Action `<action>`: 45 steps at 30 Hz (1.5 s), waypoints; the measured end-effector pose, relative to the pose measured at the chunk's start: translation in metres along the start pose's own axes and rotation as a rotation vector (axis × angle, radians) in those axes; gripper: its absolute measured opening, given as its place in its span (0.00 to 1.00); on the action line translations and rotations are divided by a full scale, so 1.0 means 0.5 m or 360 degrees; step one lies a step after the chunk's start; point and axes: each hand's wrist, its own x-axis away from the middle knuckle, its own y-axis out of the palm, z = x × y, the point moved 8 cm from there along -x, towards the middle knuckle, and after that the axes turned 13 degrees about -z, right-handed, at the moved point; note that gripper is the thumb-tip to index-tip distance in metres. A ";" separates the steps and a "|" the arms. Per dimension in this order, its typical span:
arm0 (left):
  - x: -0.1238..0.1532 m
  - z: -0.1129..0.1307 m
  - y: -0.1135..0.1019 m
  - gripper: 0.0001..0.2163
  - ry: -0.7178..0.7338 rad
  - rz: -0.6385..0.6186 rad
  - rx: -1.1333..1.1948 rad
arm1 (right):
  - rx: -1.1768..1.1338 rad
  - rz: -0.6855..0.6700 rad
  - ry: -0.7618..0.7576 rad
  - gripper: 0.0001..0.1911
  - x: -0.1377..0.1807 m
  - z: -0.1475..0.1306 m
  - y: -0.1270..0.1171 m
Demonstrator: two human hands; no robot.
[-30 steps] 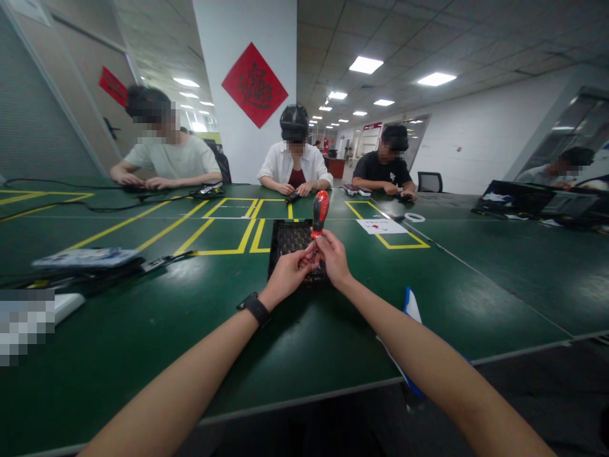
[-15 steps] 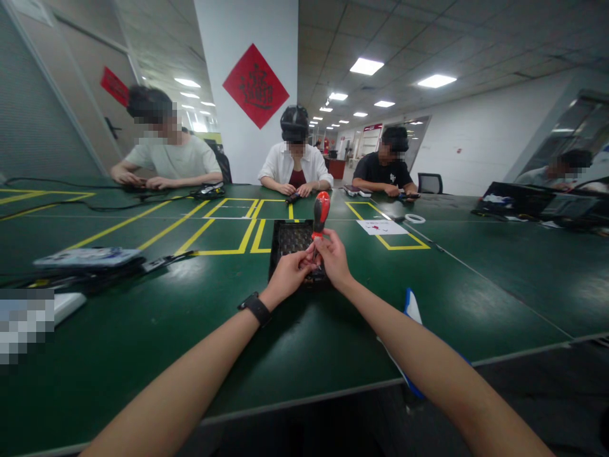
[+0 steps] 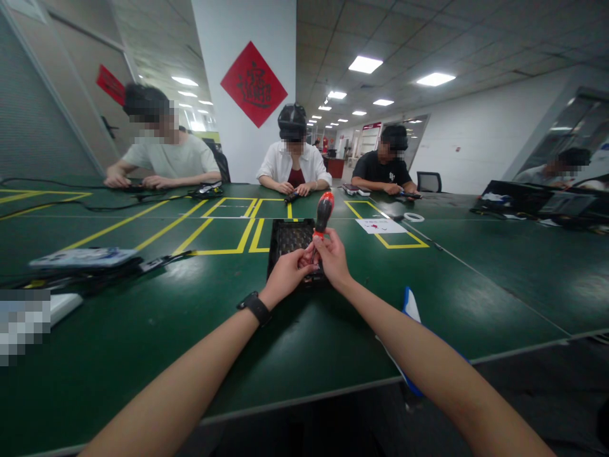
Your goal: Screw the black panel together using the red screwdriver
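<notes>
Gripping a screwdriver (image 3: 324, 211) with the right hand (image 3: 333, 260), fingers clamped round the lower end of its red-and-black handle, handle end up and leaning a little to the right. Pinching just below that with the left hand (image 3: 287, 275), thumb and fingertips pressed together at the shaft (too small to tell whether on the shaft itself or on something fitted to it). Held in the air over the near right part of a black tray (image 3: 288, 238), at the middle of the green table (image 3: 190, 330), well out from its near edge. Black watch (image 3: 255, 308) on the left wrist. Under the right forearm, close to the near edge, a blue-and-white object (image 3: 410, 306). Right of the tray, a white sheet (image 3: 381, 226) inside yellow tape lines (image 3: 247, 235), and just beyond it a white tape ring (image 3: 415, 217). Off to the left, a flat stack of packets (image 3: 84, 257) with a cable (image 3: 164, 259) beside it. Along the far side, seated people (image 3: 294, 168), hands down on the table.
</notes>
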 end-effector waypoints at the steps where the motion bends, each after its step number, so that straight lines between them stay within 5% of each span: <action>1: 0.000 0.000 0.000 0.09 -0.0002 -0.0002 -0.0009 | 0.0001 0.0000 0.0002 0.16 0.000 0.000 0.000; 45: 0.008 0.015 -0.001 0.06 0.0069 0.0048 -0.0169 | -0.0001 0.0114 0.0013 0.17 0.002 0.007 -0.010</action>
